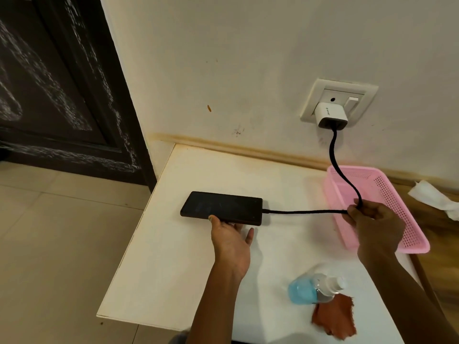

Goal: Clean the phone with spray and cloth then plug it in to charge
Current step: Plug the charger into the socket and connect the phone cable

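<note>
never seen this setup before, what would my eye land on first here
The black phone lies flat near the left edge of the white table, with a black cable plugged into its right end. The right hand pinches that cable over the pink basket, and it loops up to a white charger in the wall socket. The left hand touches the phone's near edge.

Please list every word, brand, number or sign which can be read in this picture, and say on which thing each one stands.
No text can be read with certainty.
Charger in the wall socket: a small grey mark on its white side, too small and blurred to read.
Phone: the screen is dark, with no text.
Spray bottle: no label is visible.
Pink basket and cloth: no writing.
</note>
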